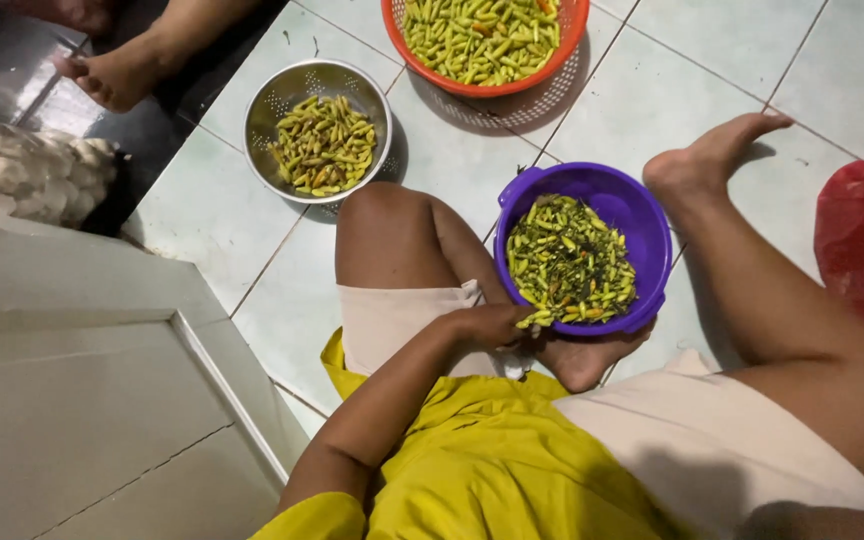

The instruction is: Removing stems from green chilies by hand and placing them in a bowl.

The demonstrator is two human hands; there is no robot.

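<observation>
Hands: left (492, 325) bent at wrist, pinching chilies (535, 320) at purple bowl (642, 215) rim; right unseen.

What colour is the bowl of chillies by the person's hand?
Purple; the bowl shows clearly in the head view, beside the left hand.

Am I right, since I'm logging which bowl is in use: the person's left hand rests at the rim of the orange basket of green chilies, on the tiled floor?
Not quite. The head view shows the left hand at the rim of the purple bowl of green chilies, on the tiled floor. The orange basket sits farther away, untouched.
</observation>
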